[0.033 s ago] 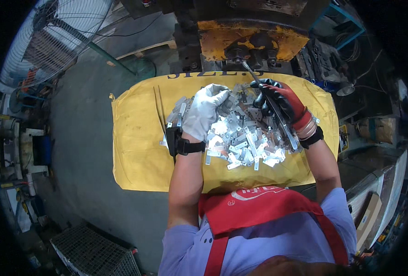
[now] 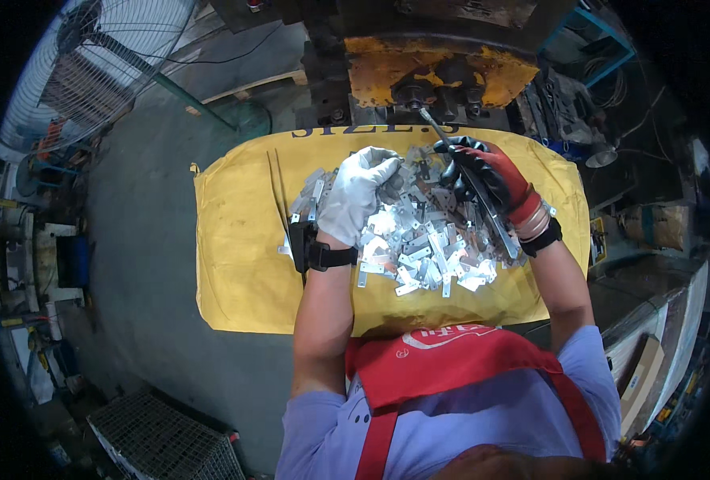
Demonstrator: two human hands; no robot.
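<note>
My left hand (image 2: 359,192), in a white glove, is over the far left of a pile of small flat metal plates (image 2: 427,252) with holes. Its fingers are curled in and its thumb and fingertips come together; whatever is between them is too small to make out. My right hand (image 2: 487,178), in a black and red glove, is closed around a long slim metal tool (image 2: 437,130). The tool slants from a pale tip at the machine's near edge down past my right wrist. Beneath the pile lies a yellow printed sheet (image 2: 239,264).
Beyond the sheet stands a machine (image 2: 443,68) with a worn yellow front. Two thin dark strips (image 2: 277,188) lie left of my left wrist. A large caged fan (image 2: 103,60) is at the far left, a wire crate (image 2: 167,440) at the lower left, and a cardboard piece (image 2: 641,384) at the right.
</note>
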